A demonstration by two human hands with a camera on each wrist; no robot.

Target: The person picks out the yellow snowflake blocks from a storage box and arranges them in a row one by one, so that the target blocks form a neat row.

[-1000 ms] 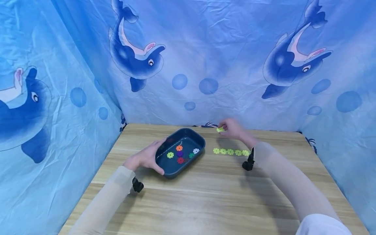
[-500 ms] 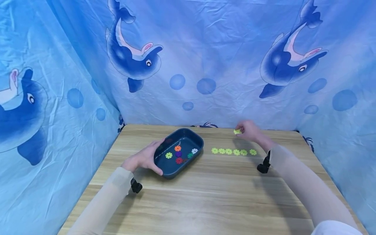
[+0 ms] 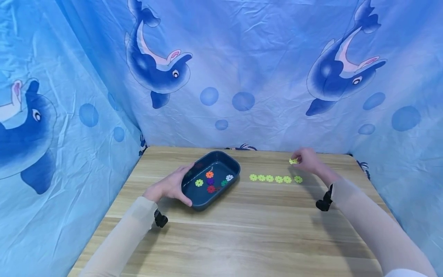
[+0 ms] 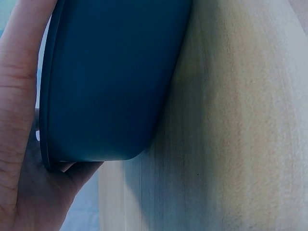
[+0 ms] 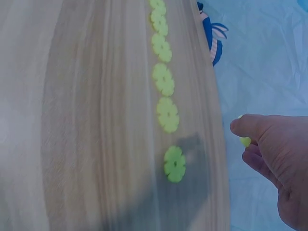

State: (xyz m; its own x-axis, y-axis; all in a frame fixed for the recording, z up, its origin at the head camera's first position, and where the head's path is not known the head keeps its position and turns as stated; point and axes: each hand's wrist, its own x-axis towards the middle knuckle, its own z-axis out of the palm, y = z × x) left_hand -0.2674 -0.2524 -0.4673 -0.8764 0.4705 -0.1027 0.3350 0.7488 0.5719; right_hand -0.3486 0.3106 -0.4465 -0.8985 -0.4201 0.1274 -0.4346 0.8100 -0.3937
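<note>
My left hand (image 3: 170, 187) grips the near-left side of a dark blue tray (image 3: 204, 206), thumb and fingers on its rim; the left wrist view shows the tray's outer wall (image 4: 110, 86) beside the hand (image 4: 29, 144). My right hand (image 3: 308, 161) pinches a yellow-green flower piece (image 3: 293, 161) above the table's back right. Below it runs a row of several yellow-green flower pieces (image 3: 269, 178), the rightmost one (image 3: 298, 179) set slightly apart. In the right wrist view the held piece (image 5: 246, 141) is mostly hidden by the hand (image 5: 284, 154).
Inside the tray lie an orange piece (image 3: 209, 174), a purple one (image 3: 210, 181), a red one (image 3: 211, 189), a white one (image 3: 229, 177), a green one (image 3: 224, 183) and a yellow-green one (image 3: 199, 183). Blue dolphin-print cloth (image 3: 242, 130) stands behind the wooden table (image 3: 242, 238).
My right hand has moved to the right with the pinched piece, and lately a little toward the row. The row's rightmost piece has come into full view. My left hand stays on the tray.
</note>
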